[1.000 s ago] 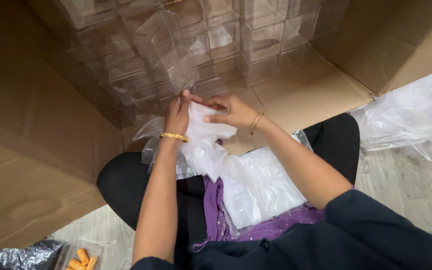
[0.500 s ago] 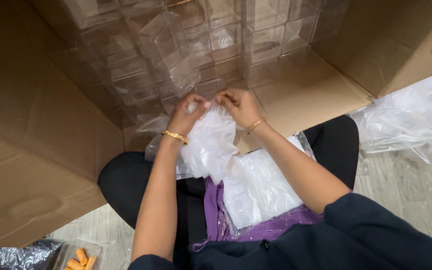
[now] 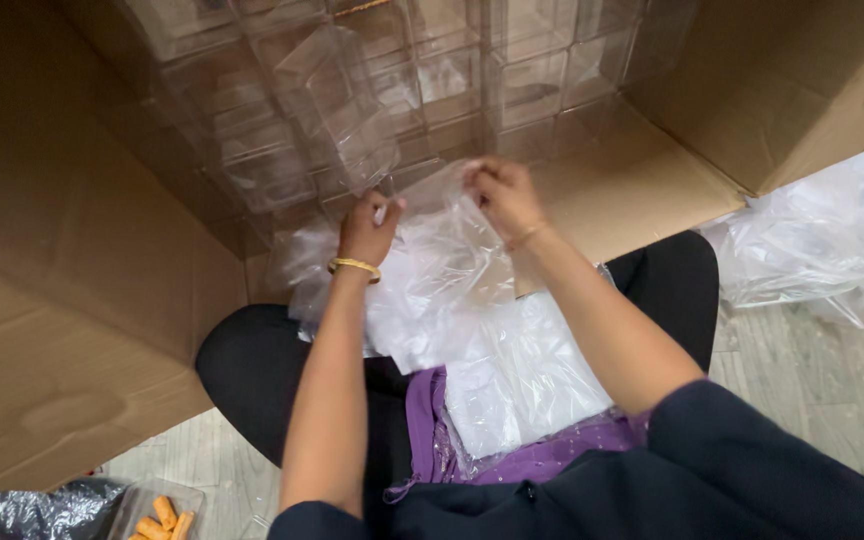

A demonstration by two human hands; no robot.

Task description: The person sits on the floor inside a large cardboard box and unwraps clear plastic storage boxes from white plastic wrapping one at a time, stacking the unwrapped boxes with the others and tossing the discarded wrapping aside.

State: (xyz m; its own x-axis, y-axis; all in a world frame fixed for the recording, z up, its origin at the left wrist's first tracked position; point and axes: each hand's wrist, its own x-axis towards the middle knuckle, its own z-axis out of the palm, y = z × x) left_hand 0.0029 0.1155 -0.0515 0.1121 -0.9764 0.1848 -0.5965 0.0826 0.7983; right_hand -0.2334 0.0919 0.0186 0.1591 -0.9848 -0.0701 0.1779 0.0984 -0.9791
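My left hand (image 3: 367, 228) and my right hand (image 3: 500, 195) both pinch the top edge of a thin clear plastic bag (image 3: 432, 265), held up over my lap. The hands are a short way apart with the film stretched between them. A gold bangle circles my left wrist, and a thin bracelet my right. Below the bag a stack of flat clear plastic bags (image 3: 527, 375) rests on my lap over purple cloth (image 3: 552, 460). Just beyond my hands stand stacked clear plastic boxes (image 3: 372, 90) inside a large cardboard box (image 3: 72, 300).
The cardboard box's flap (image 3: 622, 200) lies flat under my right hand. Crumpled clear plastic sheeting (image 3: 832, 240) lies on the grey floor at right. At bottom left sit a small tray of orange snacks (image 3: 157, 515) and a silvery wrapper (image 3: 37, 512).
My hands have drawn apart, left hand left and right hand right, spreading the bag's top edge wider. The bag hangs more open than a second ago.
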